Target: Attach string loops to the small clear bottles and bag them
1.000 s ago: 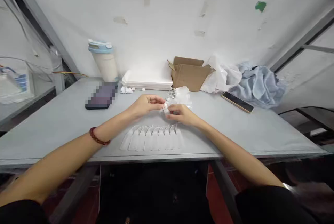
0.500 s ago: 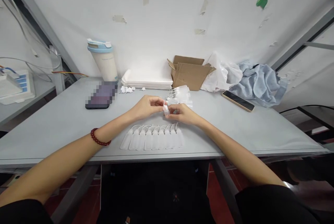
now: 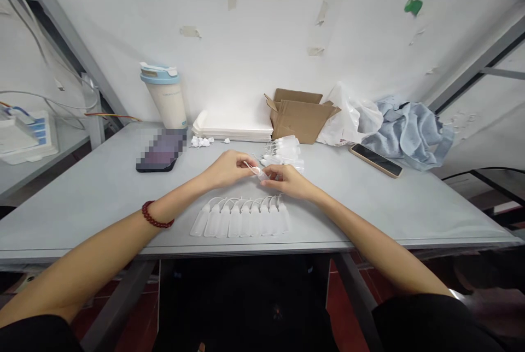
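Over the middle of the table, a small translucent squeeze bottle (image 3: 262, 175) is between my two hands, tilted. My left hand (image 3: 229, 168) pinches its top end, where a thin white strip sticks up. The fingers of my right hand (image 3: 287, 180) are closed around the lower part of the bottle. Nearest me lies a row of similar bottles (image 3: 245, 221), side by side, each with a thin curved white strap or tube at its top. Just behind my right hand is a loose pile of more such bottles (image 3: 287, 147).
Small white caps (image 3: 202, 142) lie at the back left, by a stack of white sheets (image 3: 233, 125). A tumbler (image 3: 166, 98) and a phone (image 3: 159, 151) stand left. A cardboard box (image 3: 299, 119), plastic bag (image 3: 348, 117), blue cloth (image 3: 414, 130) and second phone (image 3: 376, 160) are right.
The held bottle has turned from nearly upright to a slant, its top leaning left. My hands stay in almost the same place.
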A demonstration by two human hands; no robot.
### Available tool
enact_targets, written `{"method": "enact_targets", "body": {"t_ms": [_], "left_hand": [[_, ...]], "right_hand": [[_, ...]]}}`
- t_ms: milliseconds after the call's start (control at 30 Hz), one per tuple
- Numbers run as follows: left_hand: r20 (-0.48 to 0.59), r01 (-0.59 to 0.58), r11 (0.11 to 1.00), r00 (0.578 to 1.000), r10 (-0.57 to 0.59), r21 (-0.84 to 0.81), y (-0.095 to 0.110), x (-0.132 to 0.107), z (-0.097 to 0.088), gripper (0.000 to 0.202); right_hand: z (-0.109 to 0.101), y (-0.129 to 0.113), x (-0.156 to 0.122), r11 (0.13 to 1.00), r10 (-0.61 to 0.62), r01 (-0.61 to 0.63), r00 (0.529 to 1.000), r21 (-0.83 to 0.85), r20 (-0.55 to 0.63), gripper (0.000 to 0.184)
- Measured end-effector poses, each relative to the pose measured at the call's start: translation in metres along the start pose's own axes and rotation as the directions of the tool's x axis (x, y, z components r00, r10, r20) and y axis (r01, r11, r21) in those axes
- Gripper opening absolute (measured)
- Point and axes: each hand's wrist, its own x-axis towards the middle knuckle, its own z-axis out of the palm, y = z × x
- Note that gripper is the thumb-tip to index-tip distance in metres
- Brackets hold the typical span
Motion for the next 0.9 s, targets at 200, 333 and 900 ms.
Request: {"method": "enact_targets", "body": {"t_ms": [200, 333, 900], "left_hand": [[0.061, 0.229, 0.965, 0.973, -0.223, -0.128, -0.003, 0.002, 0.0, 0.013], [0.061, 0.271, 0.934, 0.963, -0.264, -0.234, -0.001, 0.001, 0.0, 0.015], [-0.11, -0.085, 0.98, 0.992, 0.066, -0.179, 0.001, -0.004, 0.011, 0.022]], "right_hand": [[0.003, 0.003, -0.001, 0.999, -0.007, 0.004, 0.998, -0.045, -0.054, 0.031], [0.003, 0.001, -0.002, 0.998, -0.035, 0.03, 0.996, -0.053, -0.084, 0.03], [-0.005, 0.0, -0.002, 0.917, 0.123, -0.108, 0.992, 0.383, -0.015, 0.039]]}}
